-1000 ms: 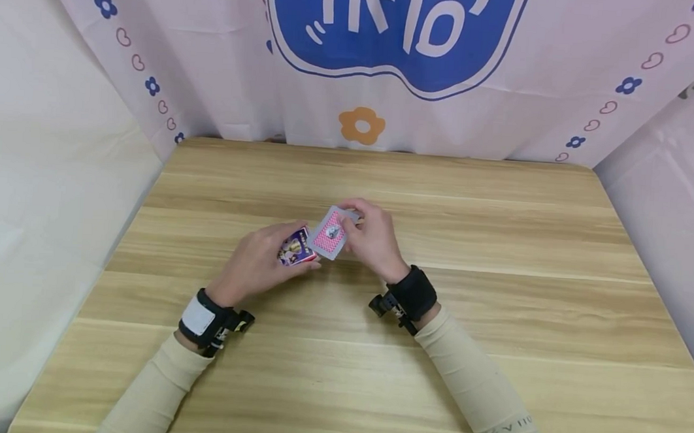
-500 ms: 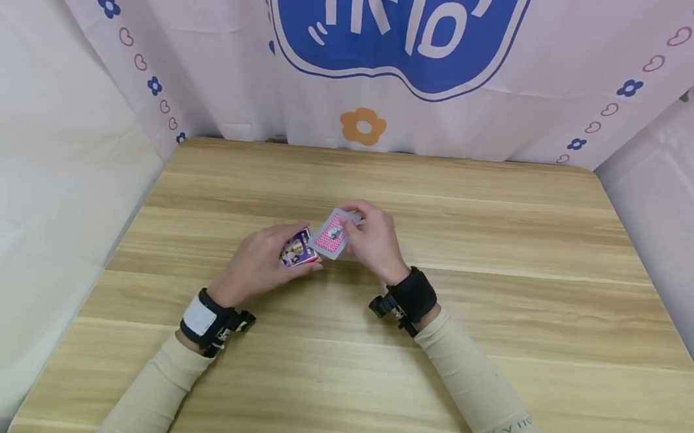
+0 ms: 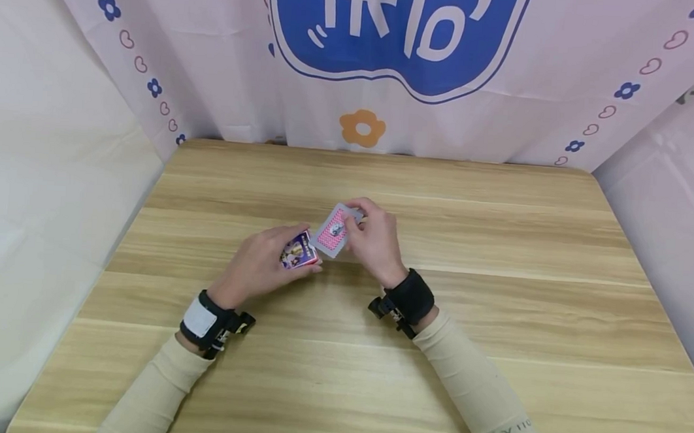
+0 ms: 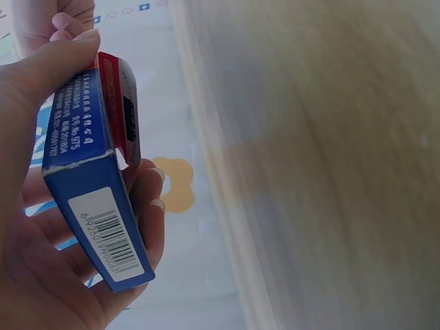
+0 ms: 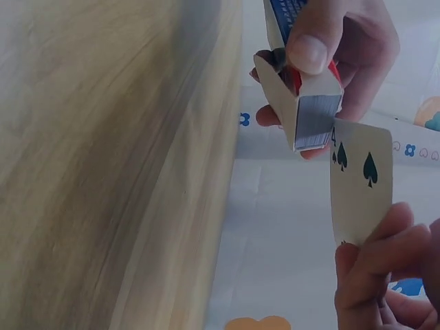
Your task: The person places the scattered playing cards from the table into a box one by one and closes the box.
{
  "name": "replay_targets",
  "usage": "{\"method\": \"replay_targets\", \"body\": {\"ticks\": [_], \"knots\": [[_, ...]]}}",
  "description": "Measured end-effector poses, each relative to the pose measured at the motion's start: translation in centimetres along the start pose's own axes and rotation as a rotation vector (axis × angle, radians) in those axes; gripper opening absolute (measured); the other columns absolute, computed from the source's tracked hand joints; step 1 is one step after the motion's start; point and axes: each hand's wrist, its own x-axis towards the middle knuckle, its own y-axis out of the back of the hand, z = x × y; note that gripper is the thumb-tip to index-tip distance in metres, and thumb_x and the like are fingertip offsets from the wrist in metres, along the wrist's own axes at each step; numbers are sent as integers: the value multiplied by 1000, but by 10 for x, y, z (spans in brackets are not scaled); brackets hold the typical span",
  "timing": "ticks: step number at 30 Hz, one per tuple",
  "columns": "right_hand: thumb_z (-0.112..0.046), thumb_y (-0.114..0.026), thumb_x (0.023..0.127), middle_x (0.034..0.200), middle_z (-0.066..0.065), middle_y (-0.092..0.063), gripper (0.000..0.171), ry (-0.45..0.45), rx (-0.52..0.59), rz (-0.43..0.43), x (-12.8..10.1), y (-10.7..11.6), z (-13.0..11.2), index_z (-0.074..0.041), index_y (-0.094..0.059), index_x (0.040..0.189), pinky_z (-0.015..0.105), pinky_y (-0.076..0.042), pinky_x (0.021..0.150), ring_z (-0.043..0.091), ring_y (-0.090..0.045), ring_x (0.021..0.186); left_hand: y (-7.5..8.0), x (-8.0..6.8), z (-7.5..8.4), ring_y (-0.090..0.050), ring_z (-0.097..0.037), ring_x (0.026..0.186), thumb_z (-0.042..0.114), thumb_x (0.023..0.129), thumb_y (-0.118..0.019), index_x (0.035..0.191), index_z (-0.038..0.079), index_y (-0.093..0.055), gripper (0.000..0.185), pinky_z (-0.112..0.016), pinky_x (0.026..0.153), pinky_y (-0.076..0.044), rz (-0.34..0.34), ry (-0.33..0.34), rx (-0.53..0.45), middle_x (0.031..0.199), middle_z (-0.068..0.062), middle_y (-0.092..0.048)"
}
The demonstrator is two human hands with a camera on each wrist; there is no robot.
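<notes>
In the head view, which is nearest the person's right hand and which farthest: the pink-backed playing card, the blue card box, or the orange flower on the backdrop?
1. The pink-backed playing card, pinched in the right hand itself.
2. The blue card box, just left of the card, gripped by the left hand.
3. The orange flower on the backdrop, far behind the table edge.

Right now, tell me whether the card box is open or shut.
Open. In the right wrist view the card box has its flap folded back, the deck's edges showing, and one card already out.

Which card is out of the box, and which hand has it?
The single spade card, pinched by the right hand. The other cards sit stacked inside the open box, held by the left hand.
</notes>
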Motion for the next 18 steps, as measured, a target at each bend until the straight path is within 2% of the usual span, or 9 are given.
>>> {"method": "replay_targets", "body": {"ticks": [5, 9, 14, 18], "knots": [[-8, -64, 103, 88, 18, -77, 25, 84, -83, 29, -3, -3, -2, 3, -69, 125, 21, -44, 42, 11, -61, 50, -1, 0, -1, -73, -22, 90, 53, 84, -85, 142, 3, -63, 79, -37, 70, -58, 16, 2, 1, 117, -17, -77], [-6, -64, 103, 95, 19, -78, 25, 159, -154, 44, -4, -4, -4, 5, -70, 124, 19, -39, 42, 11, -59, 52, -1, 0, -1, -72, -22, 87, 51, 84, -86, 139, 1, -64, 77, -37, 68, -58, 39, -4, 12, 112, -16, -77], [-5, -64, 103, 94, 20, -77, 24, 168, -175, 75, -4, -5, -4, 6, -70, 123, 18, -37, 43, 12, -57, 52, -1, 0, 2, -73, -22, 89, 52, 83, -87, 140, 2, -64, 79, -38, 70, -59, 39, -9, 20, 114, -16, -78], [-6, -64, 103, 91, 20, -77, 25, 175, -154, 87, -6, -8, -4, 6, -68, 124, 19, -43, 43, 13, -62, 52, -2, 0, 5, -73, -19, 91, 54, 83, -86, 143, 5, -63, 80, -36, 71, -59, 8, -9, -9, 119, -14, -77]]}}
